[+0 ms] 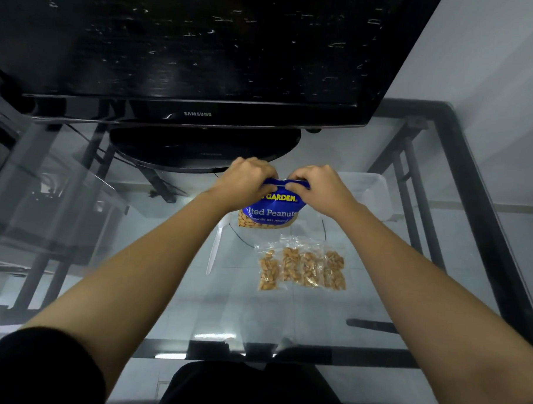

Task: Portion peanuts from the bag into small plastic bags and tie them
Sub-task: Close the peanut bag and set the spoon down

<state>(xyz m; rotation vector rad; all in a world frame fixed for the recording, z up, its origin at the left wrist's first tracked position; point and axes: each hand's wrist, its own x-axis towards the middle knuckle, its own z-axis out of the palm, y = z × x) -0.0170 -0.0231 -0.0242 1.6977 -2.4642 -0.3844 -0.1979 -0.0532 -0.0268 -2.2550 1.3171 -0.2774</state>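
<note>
A blue bag of salted peanuts (269, 212) stands upright on the glass table (153, 258), in front of the television base. My left hand (248, 179) and my right hand (317, 187) both pinch its top edge, fingers closed on the strip, thumbs facing each other. Nearer to me lie several small clear plastic bags filled with peanuts (302, 267), side by side on the glass. A white plastic spoon (215, 248) lies to the left of them, its bowl partly behind my left forearm.
A black television (186, 45) on an oval base (200, 150) fills the back of the table. A clear plastic container (369, 191) sits at the right, behind my right hand. A dark frame (473, 186) borders the glass; a thin black cable (242, 239) runs under the bag.
</note>
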